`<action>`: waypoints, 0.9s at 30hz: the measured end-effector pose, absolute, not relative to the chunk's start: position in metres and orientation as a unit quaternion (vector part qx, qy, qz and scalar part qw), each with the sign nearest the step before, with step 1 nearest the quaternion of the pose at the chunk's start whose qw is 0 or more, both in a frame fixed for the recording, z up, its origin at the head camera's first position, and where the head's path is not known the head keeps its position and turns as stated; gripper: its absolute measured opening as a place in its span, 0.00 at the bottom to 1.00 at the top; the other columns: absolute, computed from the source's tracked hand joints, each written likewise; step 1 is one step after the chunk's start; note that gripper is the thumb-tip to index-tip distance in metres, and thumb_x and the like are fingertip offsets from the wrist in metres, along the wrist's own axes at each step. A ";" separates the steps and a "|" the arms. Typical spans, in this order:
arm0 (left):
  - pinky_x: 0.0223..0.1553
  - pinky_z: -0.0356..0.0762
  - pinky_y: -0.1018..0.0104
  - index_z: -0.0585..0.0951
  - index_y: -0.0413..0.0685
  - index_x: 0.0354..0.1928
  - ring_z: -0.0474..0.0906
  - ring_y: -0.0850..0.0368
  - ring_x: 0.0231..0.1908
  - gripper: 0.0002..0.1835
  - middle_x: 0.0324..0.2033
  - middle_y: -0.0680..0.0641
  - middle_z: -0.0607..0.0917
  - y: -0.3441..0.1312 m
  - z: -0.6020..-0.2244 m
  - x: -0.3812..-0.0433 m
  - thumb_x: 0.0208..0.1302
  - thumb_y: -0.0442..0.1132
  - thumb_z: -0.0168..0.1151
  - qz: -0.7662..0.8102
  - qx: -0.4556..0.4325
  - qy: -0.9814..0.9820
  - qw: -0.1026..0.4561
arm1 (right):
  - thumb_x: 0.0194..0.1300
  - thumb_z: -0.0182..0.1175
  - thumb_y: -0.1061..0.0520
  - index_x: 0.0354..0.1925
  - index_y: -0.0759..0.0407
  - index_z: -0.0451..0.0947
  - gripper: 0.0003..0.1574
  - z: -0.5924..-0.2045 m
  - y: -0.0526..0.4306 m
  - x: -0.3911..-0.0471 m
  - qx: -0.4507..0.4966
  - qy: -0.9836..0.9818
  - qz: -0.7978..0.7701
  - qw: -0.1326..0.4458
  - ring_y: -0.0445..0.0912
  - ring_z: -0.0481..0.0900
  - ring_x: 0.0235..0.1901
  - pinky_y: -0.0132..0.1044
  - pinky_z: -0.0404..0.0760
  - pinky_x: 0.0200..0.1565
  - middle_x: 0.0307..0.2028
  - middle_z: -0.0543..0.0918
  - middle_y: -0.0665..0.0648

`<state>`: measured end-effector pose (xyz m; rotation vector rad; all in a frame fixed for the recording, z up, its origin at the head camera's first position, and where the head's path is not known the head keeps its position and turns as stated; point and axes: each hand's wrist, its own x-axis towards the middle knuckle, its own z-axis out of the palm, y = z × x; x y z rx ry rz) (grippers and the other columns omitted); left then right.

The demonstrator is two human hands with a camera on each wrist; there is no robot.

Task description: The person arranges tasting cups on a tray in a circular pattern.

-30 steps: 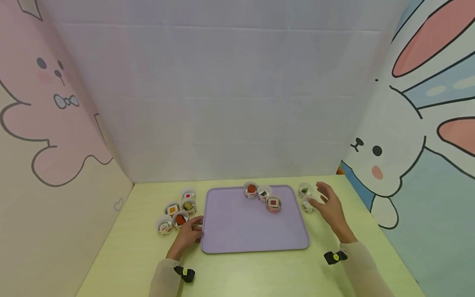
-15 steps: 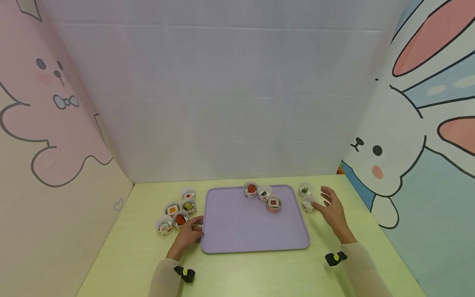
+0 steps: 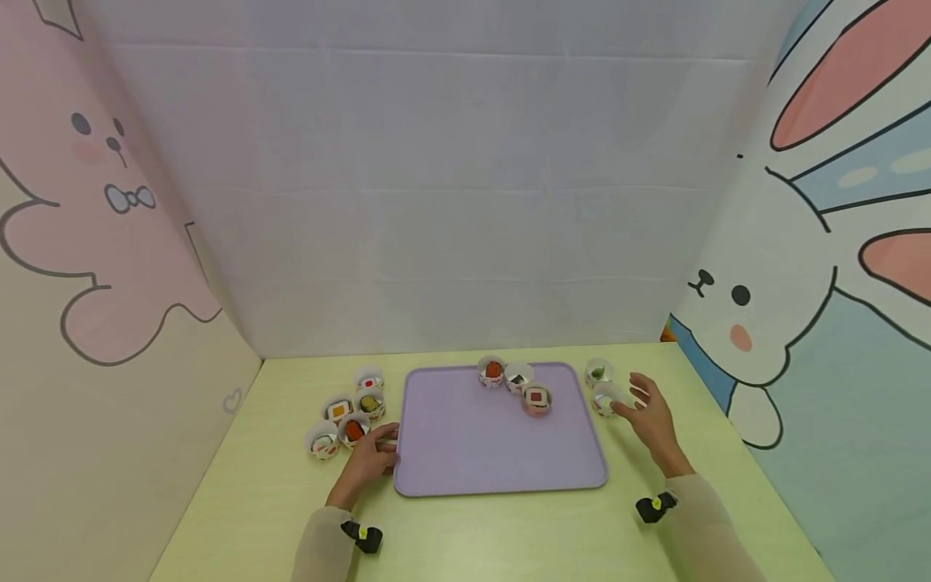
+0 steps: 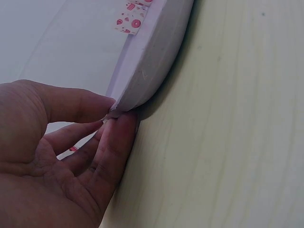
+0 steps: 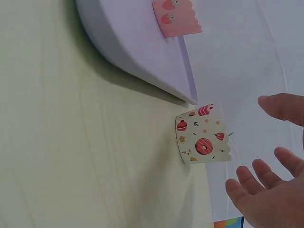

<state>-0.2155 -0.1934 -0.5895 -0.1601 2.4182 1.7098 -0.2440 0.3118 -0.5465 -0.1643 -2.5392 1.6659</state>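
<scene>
A lilac tray (image 3: 473, 461) lies flat on the table. My left hand (image 3: 367, 462) is at its left edge; in the left wrist view thumb and fingers pinch the tray's rim (image 4: 159, 57). My right hand (image 3: 655, 420), fingers spread and slightly bent, hovers right of the tray with nothing in its grasp. Closest to it stands a paper baking cup (image 5: 202, 135), white with red sweets printed on it. The thumb tip overlaps that cup in the head view, but a gap shows in the right wrist view. Behind it stands another cup (image 3: 599, 373) with something green inside.
On the tray's far right part stand a cup with a red-orange piece (image 3: 492, 372), a white cup (image 3: 518, 378) and a pink strawberry-print cup (image 3: 537, 402). Several filled cups, including an orange-filled one (image 3: 338, 411), cluster left of the tray. A white backdrop (image 3: 451, 202) rises behind the table.
My right hand has shifted a little to the right and towards me beside the cups. The left hand, tray and cups look unmoved.
</scene>
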 end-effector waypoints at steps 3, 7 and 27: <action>0.33 0.84 0.57 0.73 0.37 0.65 0.80 0.52 0.43 0.32 0.54 0.37 0.79 -0.193 -0.590 -0.216 0.55 0.21 0.60 0.575 -0.053 0.812 0.086 | 0.65 0.65 0.55 0.76 0.60 0.48 0.51 -0.549 0.312 -0.245 -0.054 -0.834 0.547 0.045 0.63 0.56 0.72 0.56 0.58 0.72 0.74 0.56 0.68; 0.33 0.84 0.57 0.73 0.37 0.65 0.80 0.52 0.42 0.32 0.54 0.37 0.79 -0.193 -0.591 -0.216 0.55 0.21 0.60 0.577 -0.053 0.811 0.085 | 0.65 0.65 0.57 0.76 0.61 0.46 0.52 -0.552 0.310 -0.247 -0.055 -0.833 0.550 0.035 0.64 0.55 0.72 0.56 0.57 0.72 0.74 0.55 0.68; 0.33 0.84 0.59 0.73 0.39 0.65 0.80 0.53 0.42 0.31 0.55 0.39 0.79 -0.194 -0.589 -0.217 0.57 0.23 0.60 0.574 -0.061 0.811 0.091 | 0.62 0.67 0.57 0.76 0.59 0.45 0.56 -0.569 0.305 -0.263 -0.083 -0.816 0.572 -0.011 0.62 0.60 0.70 0.41 0.73 0.59 0.73 0.55 0.67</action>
